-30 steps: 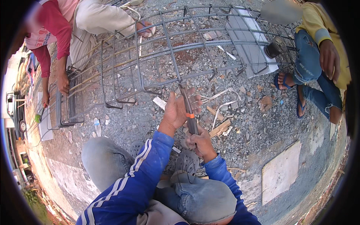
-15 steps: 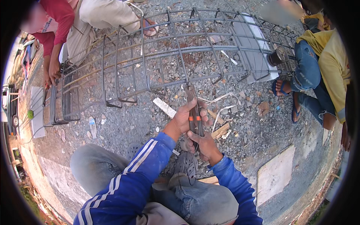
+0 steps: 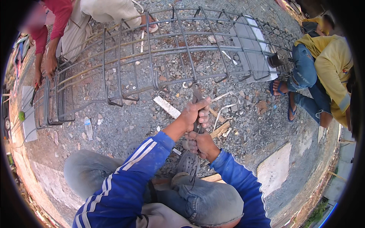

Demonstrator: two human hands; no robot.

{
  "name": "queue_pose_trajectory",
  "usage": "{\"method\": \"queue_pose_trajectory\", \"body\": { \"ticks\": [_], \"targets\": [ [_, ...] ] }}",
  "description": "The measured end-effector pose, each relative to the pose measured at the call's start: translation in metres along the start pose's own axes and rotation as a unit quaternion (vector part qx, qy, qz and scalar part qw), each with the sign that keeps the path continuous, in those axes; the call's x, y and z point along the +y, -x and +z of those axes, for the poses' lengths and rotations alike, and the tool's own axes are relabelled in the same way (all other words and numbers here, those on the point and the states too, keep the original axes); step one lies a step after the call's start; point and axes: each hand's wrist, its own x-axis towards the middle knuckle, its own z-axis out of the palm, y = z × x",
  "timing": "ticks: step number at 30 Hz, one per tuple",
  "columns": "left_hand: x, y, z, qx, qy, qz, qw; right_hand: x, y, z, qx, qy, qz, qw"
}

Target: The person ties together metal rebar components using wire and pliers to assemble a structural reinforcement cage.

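Observation:
Both my hands hold dark metal pincers (image 3: 197, 93) upright in front of my knees. My left hand (image 3: 191, 116) is closed round the handles just below the head, thumb laid across them. Lower down, my right hand (image 3: 204, 143) wraps the handle ends. The jaws meet the near lower corner of a stirrup on a long rebar cage (image 3: 187, 47); whether they bite a tie wire is too small to tell. Thin dark wires (image 3: 194, 173) hang below my right hand, over my shoe.
At the left, a person in red (image 3: 51, 68) handles stacked stirrups (image 3: 53, 102). A person in yellow (image 3: 323, 72) squats at the right beside a dark can (image 3: 276, 59). Wood scraps (image 3: 220, 130), a white strip (image 3: 167, 107) and a pale board (image 3: 273, 167) lie on gravel.
The pincers have turned, hiding their orange bands, and my right-hand fingers have closed tighter round the handles. The left co-worker's hands have shifted slightly on the stirrups. The view has moved a little.

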Motion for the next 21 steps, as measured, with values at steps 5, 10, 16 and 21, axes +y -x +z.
{"method": "queue_pose_trajectory", "body": {
  "ticks": [5,10,16,21],
  "targets": [
    [-0.008,0.002,0.015,0.258,-0.154,0.091,0.949,-0.001,-0.005,-0.013,-0.071,0.056,-0.067,0.994],
    [-0.043,-0.011,-0.051,0.296,-0.324,0.206,0.875,0.057,-0.023,-0.025,0.042,0.033,-0.200,0.978],
    [-0.037,0.018,-0.061,0.362,-0.272,0.123,0.883,0.053,-0.011,-0.023,0.027,-0.310,-0.114,0.944],
    [-0.034,0.036,-0.040,0.354,-0.648,0.344,0.580,0.068,-0.016,-0.026,0.147,0.145,-0.216,0.954]
  ]
}}
